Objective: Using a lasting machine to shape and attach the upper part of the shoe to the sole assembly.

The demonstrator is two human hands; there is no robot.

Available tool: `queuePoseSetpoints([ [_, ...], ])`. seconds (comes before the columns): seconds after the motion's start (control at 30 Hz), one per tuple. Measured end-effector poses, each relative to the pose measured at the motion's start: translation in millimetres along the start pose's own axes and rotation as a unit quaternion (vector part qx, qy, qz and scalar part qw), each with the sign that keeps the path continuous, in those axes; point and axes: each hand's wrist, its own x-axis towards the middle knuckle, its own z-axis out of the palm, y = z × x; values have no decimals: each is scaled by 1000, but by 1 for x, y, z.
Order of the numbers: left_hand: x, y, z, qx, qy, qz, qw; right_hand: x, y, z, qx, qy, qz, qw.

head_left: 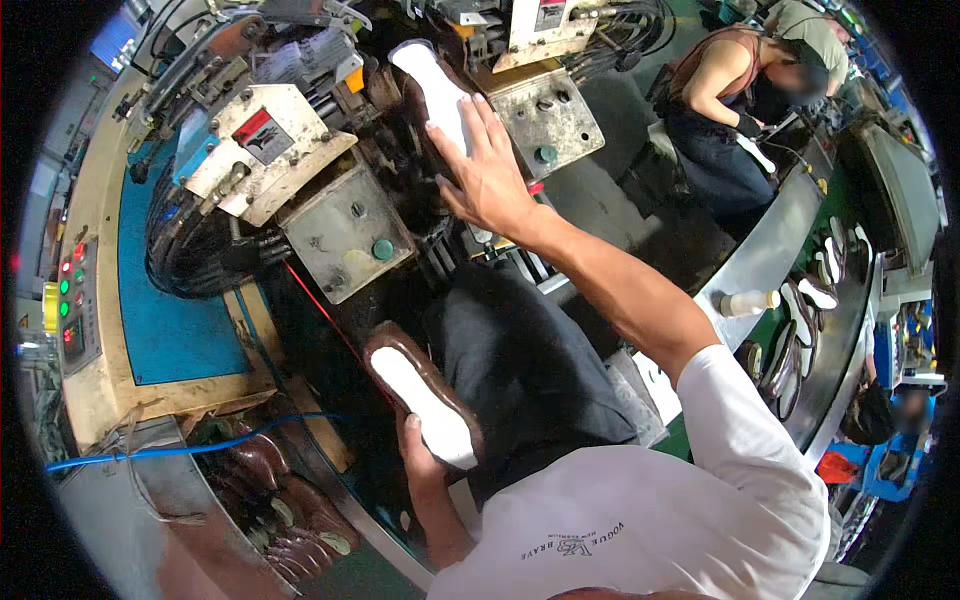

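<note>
My left hand grips a brown shoe upper by its lower left side. Its white sole side faces up, beside my dark-trousered knee; most of the fingers are hidden beneath it. Farther ahead, a second brown shoe upper, also white side up, sits between the two halves of a machine. My right hand lies on that one with the arm stretched out, fingers spread across the white face and its edge.
Metal boxes with green knobs flank the far shoe. A button panel is at left, above a bin of brown shoe parts. At right, a white bottle and several shoes stand near a metal bench; a co-worker bends over work.
</note>
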Motion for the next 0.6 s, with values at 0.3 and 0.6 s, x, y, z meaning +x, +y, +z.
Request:
queuePoseSetpoints([
  [0.3,54,35,68,69,5,-10,998,76,18,42,-17,68,-9,997],
  [0.6,98,56,104,148,-42,20,988,160,47,84,-40,97,-35,994],
])
